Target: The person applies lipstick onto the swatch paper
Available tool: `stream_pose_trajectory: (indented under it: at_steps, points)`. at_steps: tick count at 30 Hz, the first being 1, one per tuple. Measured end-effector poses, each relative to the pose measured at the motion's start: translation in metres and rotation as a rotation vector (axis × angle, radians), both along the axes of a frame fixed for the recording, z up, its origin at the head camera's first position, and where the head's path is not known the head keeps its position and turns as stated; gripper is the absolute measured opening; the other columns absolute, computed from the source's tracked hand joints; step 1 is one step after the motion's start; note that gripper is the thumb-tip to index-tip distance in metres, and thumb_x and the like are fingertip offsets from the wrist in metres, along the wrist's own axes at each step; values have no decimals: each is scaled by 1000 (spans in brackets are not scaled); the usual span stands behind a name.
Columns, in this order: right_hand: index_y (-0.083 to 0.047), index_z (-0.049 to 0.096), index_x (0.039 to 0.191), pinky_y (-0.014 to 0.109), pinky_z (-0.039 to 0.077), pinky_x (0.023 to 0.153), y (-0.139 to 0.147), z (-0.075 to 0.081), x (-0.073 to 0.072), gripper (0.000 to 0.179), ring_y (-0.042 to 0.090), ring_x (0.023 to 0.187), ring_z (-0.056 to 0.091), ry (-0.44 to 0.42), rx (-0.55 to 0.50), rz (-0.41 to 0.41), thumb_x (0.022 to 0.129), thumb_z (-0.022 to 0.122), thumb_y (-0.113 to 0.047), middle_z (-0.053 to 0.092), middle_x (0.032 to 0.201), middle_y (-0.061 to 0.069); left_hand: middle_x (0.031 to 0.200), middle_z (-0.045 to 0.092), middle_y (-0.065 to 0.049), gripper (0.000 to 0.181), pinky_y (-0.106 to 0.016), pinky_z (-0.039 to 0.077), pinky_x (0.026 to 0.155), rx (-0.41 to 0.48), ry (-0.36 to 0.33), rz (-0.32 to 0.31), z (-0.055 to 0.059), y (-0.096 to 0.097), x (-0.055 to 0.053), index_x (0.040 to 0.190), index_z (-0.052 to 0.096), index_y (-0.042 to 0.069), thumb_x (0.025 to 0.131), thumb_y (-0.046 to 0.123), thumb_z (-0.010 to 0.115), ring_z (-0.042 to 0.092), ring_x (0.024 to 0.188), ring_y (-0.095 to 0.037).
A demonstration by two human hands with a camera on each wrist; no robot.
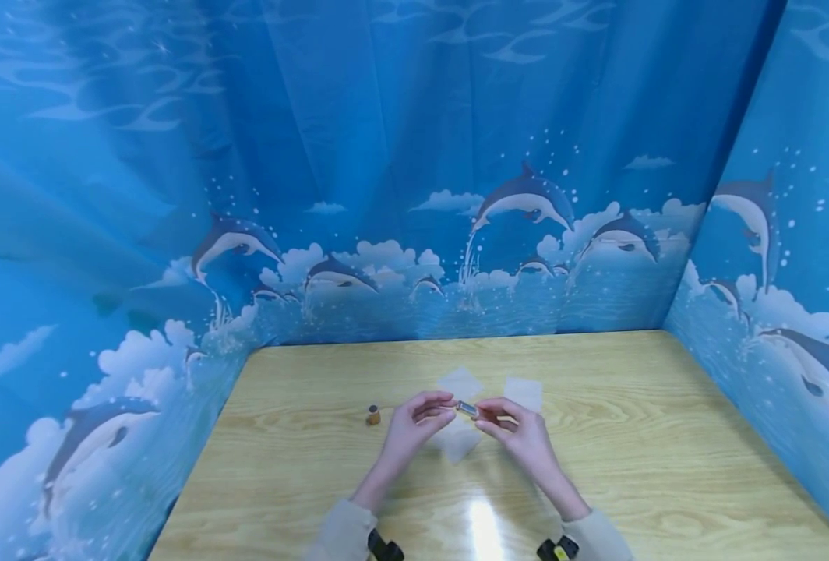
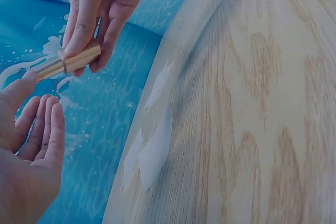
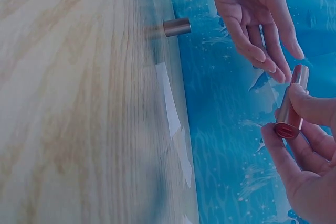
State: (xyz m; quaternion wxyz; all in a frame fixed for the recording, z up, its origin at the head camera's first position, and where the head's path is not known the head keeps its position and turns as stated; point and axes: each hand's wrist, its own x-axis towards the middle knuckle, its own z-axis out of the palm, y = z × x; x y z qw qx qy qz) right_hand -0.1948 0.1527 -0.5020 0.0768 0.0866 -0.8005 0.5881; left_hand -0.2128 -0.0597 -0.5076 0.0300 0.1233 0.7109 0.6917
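Metallic Tube Held Above Wood-Grain Table

A slim, shiny, gold-toned metallic tube (image 1: 467,409) is held in the air between two bare hands, above a pale yellow wood-grain tabletop (image 1: 281,475). The tube is pinched between the thumb and fingers of the right hand (image 1: 523,434) and is tilted. The left hand (image 1: 414,426) is held out at the tube's far end, its fingers loosely extended and closed around nothing; whether the tube is touched by a fingertip cannot be told. Three white, flat, four-sided sheets (image 1: 523,393) are spread on the tabletop beneath and beyond the hands. To the left of the left hand, a short brown metallic cylinder (image 1: 374,415) is stood on end. Light-coloured sleeves (image 1: 344,531) are worn on both arms, with a small black device (image 1: 385,547) strapped at each wrist. The table is backed by a blue fabric curtain (image 1: 386,117) printed with leaping dolphins, white clouds and water.
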Motion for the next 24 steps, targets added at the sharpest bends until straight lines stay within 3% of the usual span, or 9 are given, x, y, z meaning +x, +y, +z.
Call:
stream_pose_trajectory:
  at_steps: [8, 14, 17, 24]
  points:
    - [-8, 76, 108, 25, 59, 88, -6, -3, 3, 28, 20, 98, 70, -3, -29, 12, 82, 84, -9, 75, 105, 7, 110, 74, -6, 31, -23, 58, 89, -69, -12, 8, 0, 8, 2, 115, 73, 8, 89, 24, 80, 68, 99, -15]
    - [-7, 75, 108, 24, 60, 86, -10, -4, 4, 28, 15, 95, 71, -9, -48, 21, 81, 83, -6, 75, 105, 9, 108, 74, -5, 30, -25, 58, 90, -56, -27, 23, 3, 10, 2, 113, 74, 9, 88, 25, 81, 67, 100, -16]
    - [-5, 74, 109, 24, 60, 85, -11, -5, 3, 29, 12, 93, 70, -30, -72, 34, 81, 83, -4, 75, 104, 10, 108, 74, -6, 30, -25, 58, 89, -58, -8, 15, 6, 11, 2, 113, 74, 8, 88, 23, 80, 67, 99, -15]
    - [0, 70, 113, 24, 59, 88, -14, -7, 2, 33, 15, 95, 71, -85, -120, 75, 82, 82, -1, 73, 106, 14, 108, 74, -8, 25, -24, 59, 86, -155, 55, -8, 16, 17, 1, 115, 73, 6, 92, 16, 76, 69, 97, -15]
